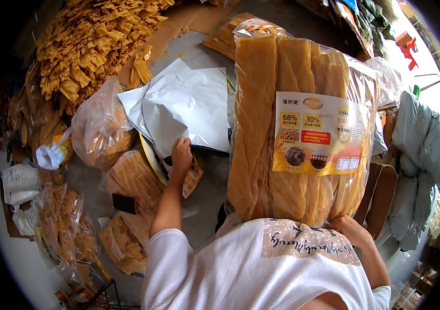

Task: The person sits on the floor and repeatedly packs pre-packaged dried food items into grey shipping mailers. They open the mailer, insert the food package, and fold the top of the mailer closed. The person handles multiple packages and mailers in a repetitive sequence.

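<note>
Resting against the wearer's white T-shirt, a big clear bag of dried bean-curd sheets shows its large printed label. That label carries Chinese lettering, two bold percentage figures, a red strip of text, an inset of beans and two round photos over a yellow-orange lower band (the shirt has print too, dark looping script on a brownish panel). At the big bag's lower right corner is the right hand, its fingers partly hidden, so I cannot tell how firmly they grip. Left of the big bag, the left hand pinches the lower edge of some whitish plastic mailers, thumb and fingers drawn together. Just below that hand, also left of the big bag, lies a small printed orange-and-white card, its text too small to make out. Farther left of the big bag are a dark flat rectangle and a knotted clear bag; beyond its upper left spreads a loose heap of bean-curd sheets. Grey-green parcels are stacked to its right.
</note>
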Demonstrator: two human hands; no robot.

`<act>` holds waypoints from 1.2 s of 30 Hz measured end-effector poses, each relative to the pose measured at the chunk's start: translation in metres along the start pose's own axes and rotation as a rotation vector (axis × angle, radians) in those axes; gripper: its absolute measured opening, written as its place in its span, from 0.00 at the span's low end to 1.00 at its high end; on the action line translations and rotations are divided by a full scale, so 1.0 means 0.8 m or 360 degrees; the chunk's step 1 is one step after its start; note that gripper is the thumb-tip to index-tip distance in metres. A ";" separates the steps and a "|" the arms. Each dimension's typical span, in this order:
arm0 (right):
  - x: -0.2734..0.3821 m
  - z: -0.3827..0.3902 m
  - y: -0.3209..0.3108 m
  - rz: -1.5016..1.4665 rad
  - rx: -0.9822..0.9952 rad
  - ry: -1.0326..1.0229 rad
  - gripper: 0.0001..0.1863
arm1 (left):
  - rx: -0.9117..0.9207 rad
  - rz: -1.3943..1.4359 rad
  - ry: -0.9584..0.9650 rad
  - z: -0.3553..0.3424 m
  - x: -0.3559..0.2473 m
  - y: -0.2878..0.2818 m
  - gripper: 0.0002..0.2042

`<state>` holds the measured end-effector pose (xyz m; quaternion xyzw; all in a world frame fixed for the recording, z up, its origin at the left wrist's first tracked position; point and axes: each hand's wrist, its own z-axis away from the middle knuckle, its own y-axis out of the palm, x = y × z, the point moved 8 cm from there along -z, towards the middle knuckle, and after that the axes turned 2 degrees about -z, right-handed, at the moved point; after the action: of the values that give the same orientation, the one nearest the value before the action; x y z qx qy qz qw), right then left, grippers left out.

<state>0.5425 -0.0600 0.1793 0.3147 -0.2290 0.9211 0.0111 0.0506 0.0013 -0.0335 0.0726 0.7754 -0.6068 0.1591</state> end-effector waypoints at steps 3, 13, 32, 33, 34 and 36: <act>-0.005 -0.001 0.002 -0.0008 -0.0035 -0.0040 0.08 | -0.0339 -0.0072 0.0166 -0.024 -0.036 -0.053 0.03; -0.004 -0.001 0.000 -0.0070 -0.0123 -0.0056 0.07 | 0.0280 0.0677 -0.0460 0.073 0.058 0.075 0.04; 0.006 0.000 -0.011 -0.0162 -0.0224 0.0058 0.08 | 0.0366 -0.0186 -0.0326 0.045 0.008 0.058 0.10; 0.006 0.000 -0.011 -0.0155 -0.0232 0.0038 0.08 | 0.0395 -0.0197 -0.0227 0.046 0.007 0.059 0.08; 0.006 0.000 -0.011 -0.0130 -0.0228 0.0014 0.07 | 0.0424 -0.0204 -0.0130 0.049 0.006 0.062 0.07; 0.005 -0.002 -0.010 -0.0080 -0.0219 -0.0037 0.07 | 0.0430 -0.0252 -0.0025 0.057 0.014 0.076 0.07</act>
<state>0.5395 -0.0530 0.1841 0.3296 -0.2839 0.8989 0.0530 0.0661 -0.0280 -0.1025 0.0271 0.6886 -0.7169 0.1056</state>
